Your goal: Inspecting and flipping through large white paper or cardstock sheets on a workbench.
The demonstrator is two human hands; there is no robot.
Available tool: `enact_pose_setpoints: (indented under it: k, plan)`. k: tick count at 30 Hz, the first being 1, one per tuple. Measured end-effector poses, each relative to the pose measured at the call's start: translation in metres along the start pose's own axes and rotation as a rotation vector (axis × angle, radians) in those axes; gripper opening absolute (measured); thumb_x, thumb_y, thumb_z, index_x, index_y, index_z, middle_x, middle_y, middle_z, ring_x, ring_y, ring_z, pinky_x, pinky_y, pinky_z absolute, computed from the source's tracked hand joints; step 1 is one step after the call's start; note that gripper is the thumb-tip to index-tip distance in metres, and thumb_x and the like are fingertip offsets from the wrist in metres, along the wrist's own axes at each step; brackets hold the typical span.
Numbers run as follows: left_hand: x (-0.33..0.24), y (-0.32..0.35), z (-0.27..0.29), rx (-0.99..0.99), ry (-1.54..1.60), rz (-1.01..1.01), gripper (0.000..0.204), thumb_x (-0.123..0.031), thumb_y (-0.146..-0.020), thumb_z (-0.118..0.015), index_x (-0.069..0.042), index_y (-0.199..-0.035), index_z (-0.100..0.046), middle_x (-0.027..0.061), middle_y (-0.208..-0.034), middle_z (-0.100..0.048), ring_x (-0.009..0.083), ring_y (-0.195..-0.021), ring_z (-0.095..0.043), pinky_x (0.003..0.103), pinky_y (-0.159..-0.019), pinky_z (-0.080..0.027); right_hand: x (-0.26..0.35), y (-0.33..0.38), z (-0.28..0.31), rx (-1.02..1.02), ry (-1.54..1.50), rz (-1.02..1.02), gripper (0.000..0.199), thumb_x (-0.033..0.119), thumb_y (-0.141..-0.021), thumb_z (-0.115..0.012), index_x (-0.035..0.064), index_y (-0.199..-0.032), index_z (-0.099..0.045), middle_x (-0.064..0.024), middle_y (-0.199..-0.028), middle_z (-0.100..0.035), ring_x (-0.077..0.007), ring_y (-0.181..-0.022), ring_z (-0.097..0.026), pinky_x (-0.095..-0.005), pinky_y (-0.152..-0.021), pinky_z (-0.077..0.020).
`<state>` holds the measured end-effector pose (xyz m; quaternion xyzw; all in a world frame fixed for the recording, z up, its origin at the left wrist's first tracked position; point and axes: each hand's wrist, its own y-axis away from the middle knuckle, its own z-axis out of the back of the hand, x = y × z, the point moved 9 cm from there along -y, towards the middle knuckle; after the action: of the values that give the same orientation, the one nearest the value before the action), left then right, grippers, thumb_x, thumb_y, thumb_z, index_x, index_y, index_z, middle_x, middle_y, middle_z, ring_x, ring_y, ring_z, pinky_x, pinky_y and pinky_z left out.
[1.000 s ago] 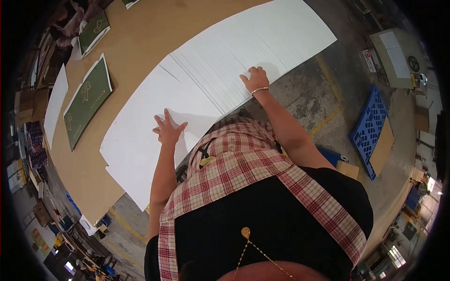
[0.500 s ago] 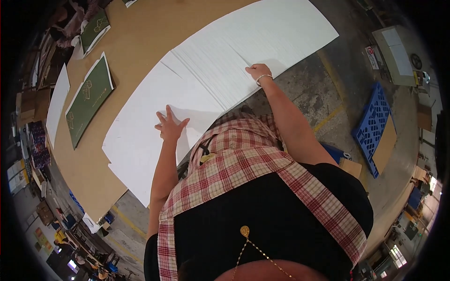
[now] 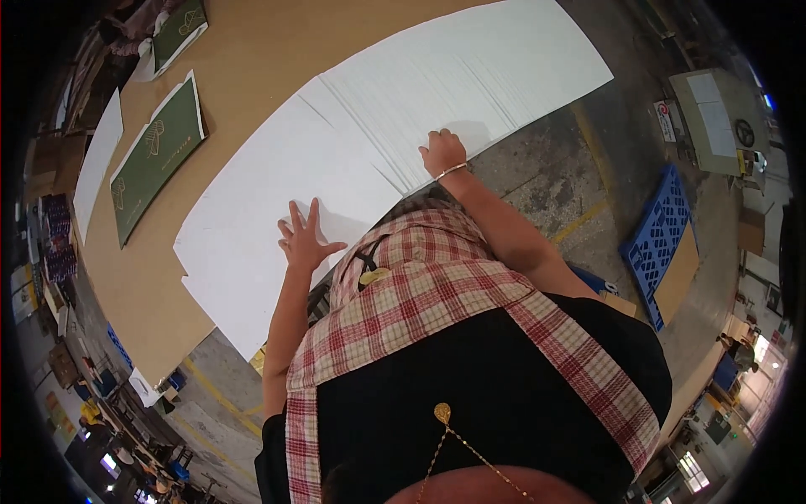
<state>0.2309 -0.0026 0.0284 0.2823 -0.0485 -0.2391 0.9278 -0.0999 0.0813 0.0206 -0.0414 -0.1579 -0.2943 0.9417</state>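
A long fan of overlapping white sheets [image 3: 252, 202] lies across the brown table, its layered edges showing as close-set lines toward the right. My left hand [image 3: 304, 239] rests flat on the smooth left part, fingers spread and nothing in them. On the layered part, close to the near edge, my right hand [image 3: 443, 153] presses down with its fingers curled in. Whatever those fingers may hold is hidden under the hand.
Green printed sheets [image 3: 158, 155] with gold line drawings lie at the table's left, beside another white sheet [image 3: 98, 164]. A person's gloved hand [image 3: 159, 23] is at the far left corner. A blue plastic pallet [image 3: 659, 244] stands on the floor at right.
My right hand has slid left and nearer to me along the layered sheets, and the lines beneath it have spread differently. My left hand stays spread, nearly in place.
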Motion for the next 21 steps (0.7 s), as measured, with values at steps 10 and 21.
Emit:
enact_pose_setpoints:
  k: [10, 21]
  plan:
    - [0.013, 0.000, 0.005, -0.048, 0.048, -0.143, 0.111, -0.046, -0.049, -0.084, -0.043, -0.140, -0.022, -0.0014, -0.153, -0.003, 0.0494, -0.130, -0.016, 0.057, -0.087, -0.043, -0.048, -0.019, -0.023, 0.281, -0.199, -0.454, 0.035, 0.031, -0.073, -0.070, 0.0041, -0.093, -0.063, -0.0134, -0.093, -0.063, -0.0298, -0.094, -0.059, -0.0384, -0.077, -0.0491]
    - [0.016, 0.000, 0.009, -0.100, -0.067, -0.179, 0.110, -0.041, -0.049, -0.085, -0.042, -0.140, -0.024, -0.0016, -0.153, -0.006, 0.0463, -0.131, -0.019, 0.055, -0.094, -0.039, -0.061, -0.015, -0.030, 0.147, -0.374, -0.433, 0.022, 0.030, -0.068, -0.071, 0.0103, -0.078, -0.069, -0.0065, -0.080, -0.068, -0.0226, -0.077, -0.065, -0.0329, -0.070, -0.0508]
